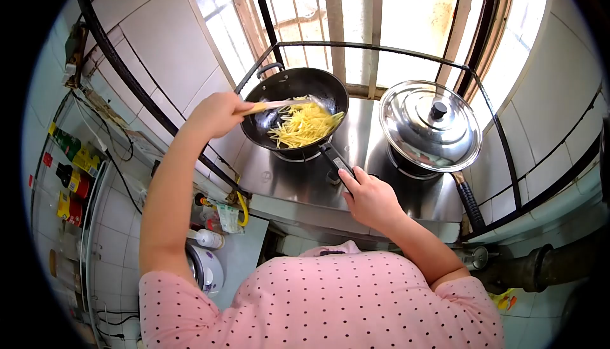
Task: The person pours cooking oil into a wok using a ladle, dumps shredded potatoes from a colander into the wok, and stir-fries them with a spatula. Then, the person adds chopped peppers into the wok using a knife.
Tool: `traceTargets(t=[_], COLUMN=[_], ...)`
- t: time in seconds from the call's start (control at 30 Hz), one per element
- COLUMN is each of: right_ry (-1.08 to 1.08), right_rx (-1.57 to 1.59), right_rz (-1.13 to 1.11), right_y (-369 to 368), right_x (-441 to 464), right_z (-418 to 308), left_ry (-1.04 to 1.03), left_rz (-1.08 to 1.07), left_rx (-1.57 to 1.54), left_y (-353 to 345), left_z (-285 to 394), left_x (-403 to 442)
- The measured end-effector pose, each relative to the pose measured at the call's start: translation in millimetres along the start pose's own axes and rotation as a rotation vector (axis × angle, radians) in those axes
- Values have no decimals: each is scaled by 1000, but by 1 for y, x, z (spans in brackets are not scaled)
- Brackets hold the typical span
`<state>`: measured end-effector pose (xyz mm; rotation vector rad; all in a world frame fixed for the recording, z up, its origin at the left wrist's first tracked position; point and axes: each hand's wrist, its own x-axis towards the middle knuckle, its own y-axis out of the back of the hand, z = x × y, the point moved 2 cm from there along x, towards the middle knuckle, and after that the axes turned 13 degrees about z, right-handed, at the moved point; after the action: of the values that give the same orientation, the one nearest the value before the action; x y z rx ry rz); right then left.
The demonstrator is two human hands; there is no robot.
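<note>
A black wok (289,84) sits on the left burner, holding a heap of thin yellow strips (304,127) that look like shredded potato. My left hand (218,115) is closed around the light wooden handle of a spatula (274,104), which reaches in over the wok's left rim. The spatula's metal end lies among the strips and is partly blurred. My right hand (375,201) grips the wok's black handle (334,157), which points toward me.
A lidded steel pan (429,127) stands on the right burner, its black handle pointing down to the right. A black metal rail (375,47) runs around the steel stovetop (279,181). Bottles (73,181) fill a rack at left, and a white rice cooker (206,266) sits below.
</note>
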<state>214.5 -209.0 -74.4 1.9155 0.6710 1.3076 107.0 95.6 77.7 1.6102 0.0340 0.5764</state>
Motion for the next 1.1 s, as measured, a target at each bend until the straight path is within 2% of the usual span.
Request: traceTargets(t=[0.13,0.23,0.33,0.47,0.5,0.53,0.63,0.7,0.8,0.93,1.1], right_ry=[0,6,-1,0,-4,-8,24,1,-15,-2,-68], right_rx=[8,15,23,19,19,19,4,12,17,11,-27], right_rz=[-16,-4,-13,-23,-31,-29,16,1,-22,4,-103], right_y=[1,-1,0,0,0,1,-5,-3,0,-3,4], right_x=[2,1,2,4,4,5,1,1,2,0,7], right_z=[-1,0,-1,-2,-3,-4,1,-1,-3,-1,-10], left_ry=[-88,-48,137,154,186,184,345,245,262,327,319], left_rz=[19,54,-24,-119,-93,20,-37,68,47,126,8], left_rx=[181,178,155,182,157,103,79,131,48,34,15], left_y=[48,82,106,77,56,34,13,-26,-66,-33,-30], left_z=[-10,-16,-17,5,3,-4,19,19,14,20,31], left_x=[-48,-77,-93,-83,-77,-78,-73,-81,-105,-142,-158])
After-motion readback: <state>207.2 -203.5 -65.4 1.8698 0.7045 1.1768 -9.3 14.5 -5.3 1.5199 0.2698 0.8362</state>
